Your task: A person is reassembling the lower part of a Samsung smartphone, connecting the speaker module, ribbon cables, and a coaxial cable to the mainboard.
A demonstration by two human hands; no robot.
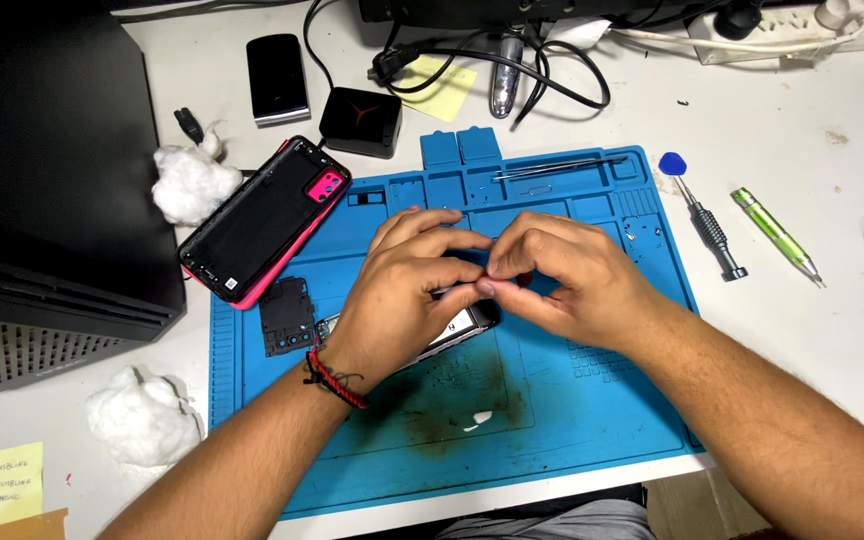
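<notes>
Silver-edged phone part (464,326) lies tilted under both hands on blue mat (592,420).

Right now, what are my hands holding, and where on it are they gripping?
Both hands, left hand and right hand, pinch something small between their fingertips above the phone on the blue mat. What it is cannot be told; the fingers hide it.

A dark, silver-edged opened phone body (457,325) lies tilted on the blue silicone repair mat (572,420). It sits mid-mat, largely hidden, only its right end showing.
</notes>
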